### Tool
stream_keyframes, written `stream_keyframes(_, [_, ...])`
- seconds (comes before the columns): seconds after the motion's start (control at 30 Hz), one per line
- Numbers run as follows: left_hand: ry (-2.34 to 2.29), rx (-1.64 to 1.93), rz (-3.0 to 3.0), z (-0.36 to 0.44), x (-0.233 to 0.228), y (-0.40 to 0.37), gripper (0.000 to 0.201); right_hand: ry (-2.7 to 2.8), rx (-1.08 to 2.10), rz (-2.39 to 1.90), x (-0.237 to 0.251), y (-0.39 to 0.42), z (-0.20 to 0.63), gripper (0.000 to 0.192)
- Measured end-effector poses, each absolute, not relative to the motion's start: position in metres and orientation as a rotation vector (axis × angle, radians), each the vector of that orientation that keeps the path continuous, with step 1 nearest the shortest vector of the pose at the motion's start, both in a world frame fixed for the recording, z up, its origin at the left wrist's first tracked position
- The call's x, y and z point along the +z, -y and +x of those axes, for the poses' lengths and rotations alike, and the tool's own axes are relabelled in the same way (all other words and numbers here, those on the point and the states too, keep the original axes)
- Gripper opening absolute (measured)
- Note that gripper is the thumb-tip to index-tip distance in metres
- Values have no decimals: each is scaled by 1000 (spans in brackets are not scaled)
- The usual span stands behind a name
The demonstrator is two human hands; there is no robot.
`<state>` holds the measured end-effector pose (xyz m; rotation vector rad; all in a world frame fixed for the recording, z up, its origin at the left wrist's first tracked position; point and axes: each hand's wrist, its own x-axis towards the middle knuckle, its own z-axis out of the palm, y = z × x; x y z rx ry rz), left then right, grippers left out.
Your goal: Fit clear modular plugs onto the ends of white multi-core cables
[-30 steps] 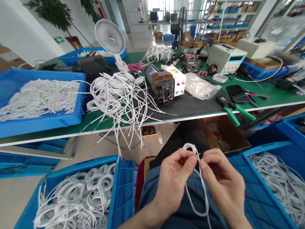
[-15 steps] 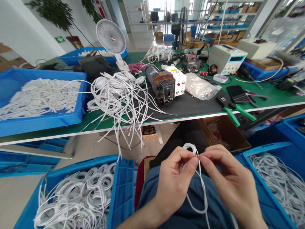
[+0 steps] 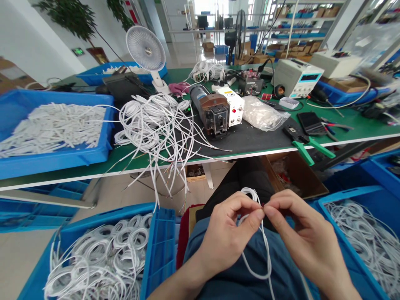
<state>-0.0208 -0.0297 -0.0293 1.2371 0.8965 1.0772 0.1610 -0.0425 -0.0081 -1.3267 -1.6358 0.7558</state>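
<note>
Above my lap, my left hand (image 3: 236,233) and my right hand (image 3: 303,237) meet fingertip to fingertip. Each pinches the thin wire ends of a white cable (image 3: 265,254); a speck of dark red shows between the fingertips, and the finest strands are too small to make out. The cable's coil stands up behind my left fingers, and a loop of it hangs below onto my blue clothing. On the bench ahead lies a tangled heap of white cables (image 3: 150,121), their stripped ends hanging over the edge.
Blue bins of coiled white cables stand at left (image 3: 162,250) and right (image 3: 343,195). On the green bench are a blue tray (image 3: 62,160) of white pieces, a brown-headed machine (image 3: 214,112), a plastic bag (image 3: 264,112), green-handled pliers (image 3: 304,152) and a white fan (image 3: 146,48).
Both hands have shifted very slightly to the right, still pinching. A bit of dark red now shows between the fingertips. The bench things have not moved.
</note>
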Motion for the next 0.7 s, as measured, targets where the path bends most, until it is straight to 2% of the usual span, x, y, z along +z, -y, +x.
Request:
stream_keyframes(0.27, [-974, 1043, 1338, -23, -27, 28, 14, 1703, 1046, -1328, 4, 26, 176, 18])
stream_keyframes(0.7, [-1030, 1098, 1325, -23, -27, 28, 17, 1472, 1098, -1336, -7, 35, 157, 25])
